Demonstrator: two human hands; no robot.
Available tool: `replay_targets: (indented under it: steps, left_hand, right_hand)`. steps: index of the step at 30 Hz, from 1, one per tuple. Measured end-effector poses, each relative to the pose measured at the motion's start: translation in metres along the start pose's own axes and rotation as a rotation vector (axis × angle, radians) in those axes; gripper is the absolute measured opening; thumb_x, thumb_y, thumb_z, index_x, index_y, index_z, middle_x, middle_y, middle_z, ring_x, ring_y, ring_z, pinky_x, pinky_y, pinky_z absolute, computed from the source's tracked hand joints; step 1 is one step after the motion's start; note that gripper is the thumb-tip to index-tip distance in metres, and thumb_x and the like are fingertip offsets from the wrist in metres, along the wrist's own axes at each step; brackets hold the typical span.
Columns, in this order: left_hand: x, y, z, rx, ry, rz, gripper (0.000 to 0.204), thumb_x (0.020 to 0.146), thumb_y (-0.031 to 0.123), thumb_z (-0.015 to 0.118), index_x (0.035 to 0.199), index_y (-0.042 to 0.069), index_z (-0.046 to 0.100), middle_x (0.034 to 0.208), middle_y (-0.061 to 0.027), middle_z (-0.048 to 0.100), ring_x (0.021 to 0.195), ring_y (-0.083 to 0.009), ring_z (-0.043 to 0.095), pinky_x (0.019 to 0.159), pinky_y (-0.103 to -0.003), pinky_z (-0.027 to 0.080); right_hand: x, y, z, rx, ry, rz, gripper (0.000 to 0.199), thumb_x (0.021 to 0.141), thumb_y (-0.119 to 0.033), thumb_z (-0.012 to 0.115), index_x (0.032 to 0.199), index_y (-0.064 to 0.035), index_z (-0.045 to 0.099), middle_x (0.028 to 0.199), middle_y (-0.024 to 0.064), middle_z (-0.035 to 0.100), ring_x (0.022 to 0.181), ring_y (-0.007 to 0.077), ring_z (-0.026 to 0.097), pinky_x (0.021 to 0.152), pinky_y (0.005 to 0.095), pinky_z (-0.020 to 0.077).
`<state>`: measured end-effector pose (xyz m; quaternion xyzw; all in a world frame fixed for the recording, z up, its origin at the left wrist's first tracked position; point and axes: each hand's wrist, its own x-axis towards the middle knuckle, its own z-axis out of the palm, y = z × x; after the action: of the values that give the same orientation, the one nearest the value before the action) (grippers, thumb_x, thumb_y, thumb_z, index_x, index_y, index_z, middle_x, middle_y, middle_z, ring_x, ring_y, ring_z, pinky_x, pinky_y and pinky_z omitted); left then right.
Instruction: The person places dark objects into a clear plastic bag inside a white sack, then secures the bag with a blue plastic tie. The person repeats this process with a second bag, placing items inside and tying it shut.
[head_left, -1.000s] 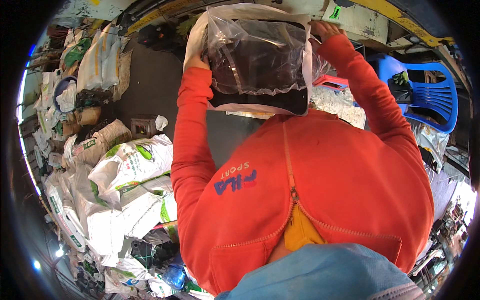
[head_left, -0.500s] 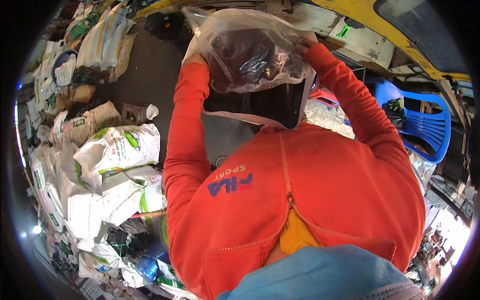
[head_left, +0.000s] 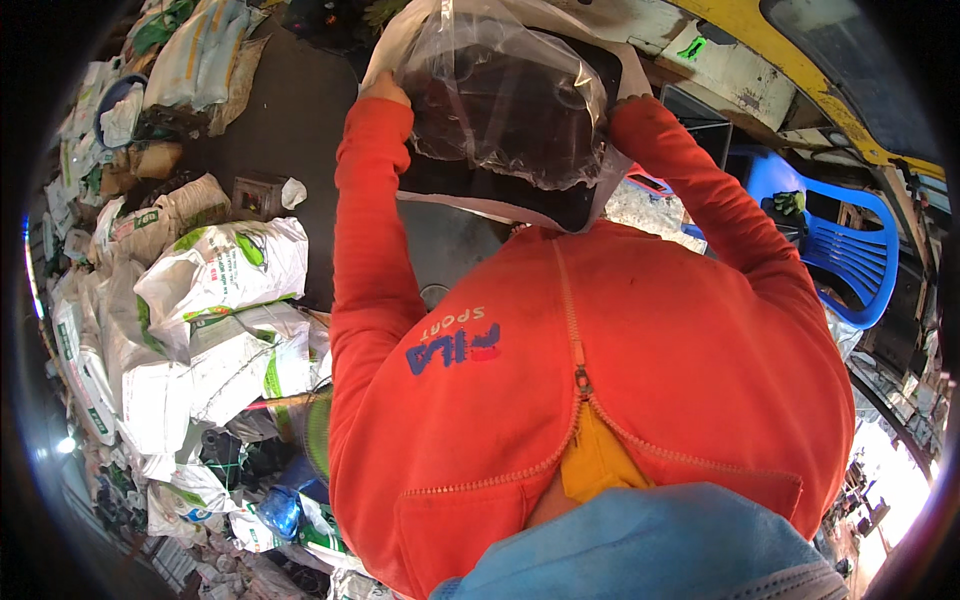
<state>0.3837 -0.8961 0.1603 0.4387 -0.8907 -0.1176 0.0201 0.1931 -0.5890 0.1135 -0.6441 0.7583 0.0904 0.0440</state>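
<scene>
In front of my chest, at the top of the view, a large pale sack (head_left: 640, 75) is spread wide, its inside dark. A clear plastic liner (head_left: 510, 115) sits crumpled in its mouth, with light glinting off the folds. My left hand (head_left: 388, 88) is closed on the sack's left edge, the fingers partly behind the rim. At the opposite edge my right hand (head_left: 626, 104) is closed on the rim; most of its fingers are hidden by the sack and the orange sleeve. What lies deep inside the sack cannot be made out.
White and green printed sacks (head_left: 225, 265) are heaped on the left, with a small box (head_left: 258, 197) beside them on the dark floor. A blue plastic chair (head_left: 850, 245) holding dark gloves (head_left: 789, 203) stands at right. A yellow metal frame (head_left: 800, 85) crosses the upper right.
The clear liner has dropped and spread across the mouth, uncovering more dark interior at the far right corner. Both hands and the sack have shifted slightly upward in view.
</scene>
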Motion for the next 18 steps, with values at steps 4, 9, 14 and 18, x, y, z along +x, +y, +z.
replay_targets:
  steps: [4, 9, 14, 18]
  left_hand:
    - [-0.076, 0.021, -0.019, -0.273, 0.458, 0.47, 0.05, 0.083, 0.031, 0.054, 0.121, 0.0, 0.044, 0.113, -0.0236, 0.052, 0.107, -0.0379, 0.049, 0.093, -0.044, 0.037]
    - [-0.118, 0.043, 0.025, -0.215, 0.34, 0.385, 0.093, 0.067, 0.04, 0.071, 0.134, -0.001, 0.02, 0.136, -0.0254, 0.025, 0.124, -0.0437, 0.026, 0.101, -0.049, 0.026]
    - [-0.122, 0.026, 0.047, -0.096, 0.226, 0.202, 0.111, 0.059, 0.04, 0.076, 0.136, -0.001, 0.008, 0.141, -0.0251, 0.011, 0.129, -0.0432, 0.016, 0.104, -0.05, 0.019]
    - [-0.131, 0.02, 0.046, -0.124, 0.167, 0.144, 0.111, 0.059, 0.036, 0.077, 0.137, -0.001, 0.008, 0.142, -0.0242, 0.009, 0.13, -0.0422, 0.012, 0.106, -0.049, 0.015]
  right_hand:
    - [0.0, 0.002, 0.0, 0.145, -0.018, 0.04, 0.011, 0.069, -0.01, 0.056, 0.072, -0.0044, 0.064, 0.075, 0.0169, 0.063, 0.074, 0.0317, 0.062, 0.066, 0.0378, 0.0493]
    - [0.0, 0.007, -0.015, 0.075, -0.096, 0.094, 0.017, 0.071, -0.008, 0.053, 0.084, -0.0051, 0.064, 0.084, 0.0175, 0.063, 0.079, 0.0337, 0.062, 0.066, 0.0404, 0.0491]
    - [0.064, 0.051, -0.036, 0.097, 0.113, 0.302, 0.028, 0.077, -0.011, 0.051, 0.103, -0.0075, 0.059, 0.09, 0.0157, 0.063, 0.086, 0.0313, 0.061, 0.072, 0.0387, 0.0482]
    - [0.172, 0.053, -0.022, 1.089, 0.284, 0.39, 0.036, 0.078, -0.028, 0.06, 0.11, -0.0101, 0.059, 0.097, 0.0084, 0.062, 0.089, 0.0223, 0.058, 0.078, 0.0328, 0.0456]
